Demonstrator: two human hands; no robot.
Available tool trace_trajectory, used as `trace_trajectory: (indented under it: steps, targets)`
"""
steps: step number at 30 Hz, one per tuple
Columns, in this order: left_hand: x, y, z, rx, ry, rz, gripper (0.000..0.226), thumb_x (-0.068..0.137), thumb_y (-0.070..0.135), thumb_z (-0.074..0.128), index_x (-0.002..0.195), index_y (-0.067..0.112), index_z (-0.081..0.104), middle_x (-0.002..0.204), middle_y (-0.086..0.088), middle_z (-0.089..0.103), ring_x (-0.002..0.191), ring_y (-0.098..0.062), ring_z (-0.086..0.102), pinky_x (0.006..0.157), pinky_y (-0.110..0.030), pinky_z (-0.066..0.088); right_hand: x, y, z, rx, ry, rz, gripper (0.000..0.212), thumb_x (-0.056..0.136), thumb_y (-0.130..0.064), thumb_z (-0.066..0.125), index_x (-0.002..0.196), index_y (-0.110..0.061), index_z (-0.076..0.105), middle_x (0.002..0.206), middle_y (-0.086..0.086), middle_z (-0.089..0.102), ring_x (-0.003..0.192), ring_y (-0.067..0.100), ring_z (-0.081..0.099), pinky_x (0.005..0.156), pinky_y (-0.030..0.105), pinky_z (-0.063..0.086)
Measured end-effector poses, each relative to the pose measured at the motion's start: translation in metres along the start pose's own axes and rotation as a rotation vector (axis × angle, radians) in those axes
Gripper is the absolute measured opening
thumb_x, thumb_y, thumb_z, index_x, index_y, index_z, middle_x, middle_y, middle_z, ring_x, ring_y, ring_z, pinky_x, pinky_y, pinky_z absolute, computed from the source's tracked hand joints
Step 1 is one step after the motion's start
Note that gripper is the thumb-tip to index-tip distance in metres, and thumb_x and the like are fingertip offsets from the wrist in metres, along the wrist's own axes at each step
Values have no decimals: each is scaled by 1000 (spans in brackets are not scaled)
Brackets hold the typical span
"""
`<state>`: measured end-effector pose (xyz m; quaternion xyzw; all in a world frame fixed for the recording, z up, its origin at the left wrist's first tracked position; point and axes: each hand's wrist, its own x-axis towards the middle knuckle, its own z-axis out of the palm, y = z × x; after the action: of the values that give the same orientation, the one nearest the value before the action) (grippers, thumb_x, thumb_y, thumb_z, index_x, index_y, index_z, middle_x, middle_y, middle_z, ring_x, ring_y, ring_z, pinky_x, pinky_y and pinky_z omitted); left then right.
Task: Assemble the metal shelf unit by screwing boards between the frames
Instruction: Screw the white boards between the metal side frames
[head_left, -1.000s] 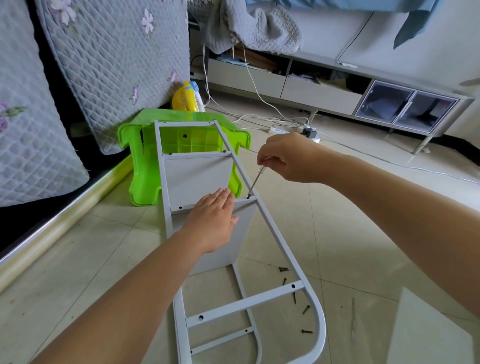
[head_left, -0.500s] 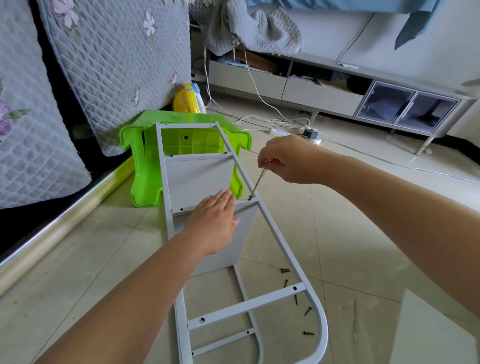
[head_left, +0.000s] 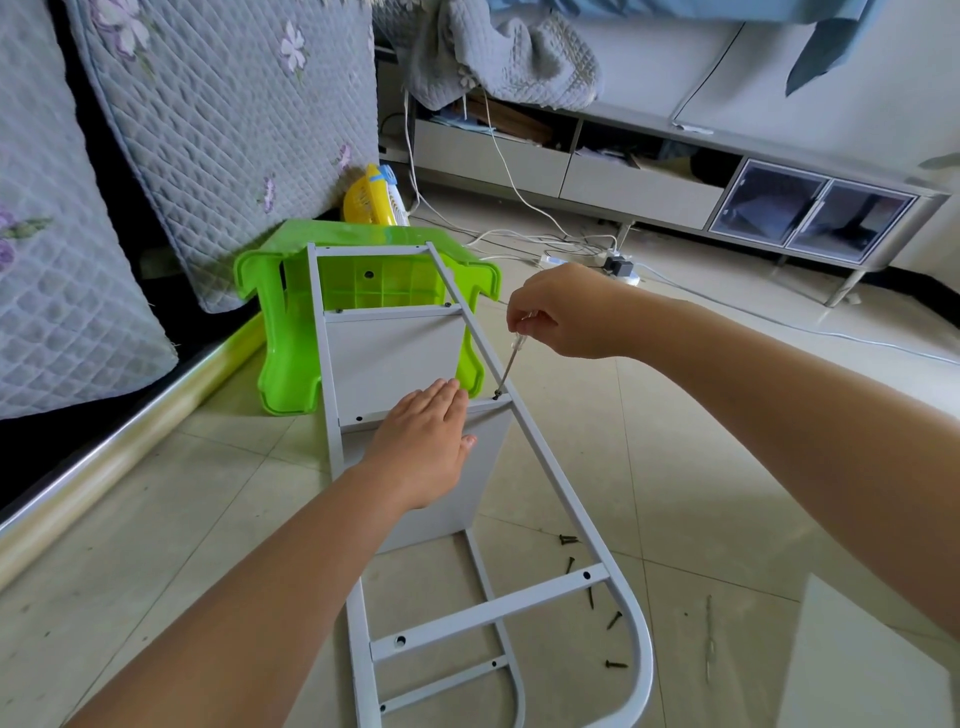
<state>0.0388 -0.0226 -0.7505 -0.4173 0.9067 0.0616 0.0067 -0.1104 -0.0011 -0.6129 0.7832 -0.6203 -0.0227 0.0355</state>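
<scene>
A grey metal shelf frame (head_left: 550, 478) lies lengthwise over the floor, its far end resting on a green plastic stool (head_left: 291, 332). Two grey boards stand between the frames; the nearer board (head_left: 483, 467) sits under a crossbar. My left hand (head_left: 423, 447) presses flat on that crossbar and the board's top edge, fingers straight. My right hand (head_left: 563, 312) pinches the handle of a small screwdriver (head_left: 506, 366), whose tip sits on a screw at the crossbar's right end. Several dark loose screws (head_left: 592, 597) lie on the tiles by the frame's near right side.
A loose grey board (head_left: 872, 665) lies at the bottom right. A thin metal tool (head_left: 709, 644) lies on the tiles beside it. Quilted cushions (head_left: 218, 104) lean at the left behind the stool. White cables and a power strip (head_left: 571, 254) cross the floor before a low cabinet (head_left: 779, 208).
My right hand has shifted slightly on the screwdriver handle, the tip staying on the same screw. My left hand stays pressed on the crossbar.
</scene>
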Motion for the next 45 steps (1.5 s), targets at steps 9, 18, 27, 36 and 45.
trace_trajectory:
  steps: [9,18,27,36,45]
  targets:
    - [1,-3,-2,28,0,6,57,102,32,17,148,7,-5,157,-7,-10,144,-15,-8,115,-28,-5,17,-9,-4,-100,-134,130,30,99,-29,35,95,-4,52,95,13,54,101,29,52,74,31,36]
    - [-5,-25,-5,41,-26,-134,57,101,35,17,149,9,-3,157,-5,-7,145,-16,-7,116,-34,-1,13,-6,-1,-70,-145,99,22,95,-11,38,110,-5,54,110,12,58,102,27,52,80,32,39]
    - [-9,-29,-4,48,1,-139,57,102,35,17,149,10,-2,157,-4,-6,145,-15,-7,116,-33,0,26,-12,-3,-236,-140,87,39,99,-32,34,69,-10,44,73,5,43,88,26,48,74,32,37]
    - [-10,-29,-3,41,19,-133,56,101,35,18,149,10,-1,157,-5,-5,145,-15,-6,116,-33,0,30,-6,-1,-9,-214,187,26,96,-19,33,71,-18,30,73,2,39,85,24,39,66,31,29]
    - [-13,-25,1,39,61,-153,56,101,35,17,149,11,0,157,-4,-3,145,-15,-4,116,-33,0,23,-11,-1,-342,-126,73,38,100,-30,30,104,-2,57,105,16,58,99,33,55,73,32,38]
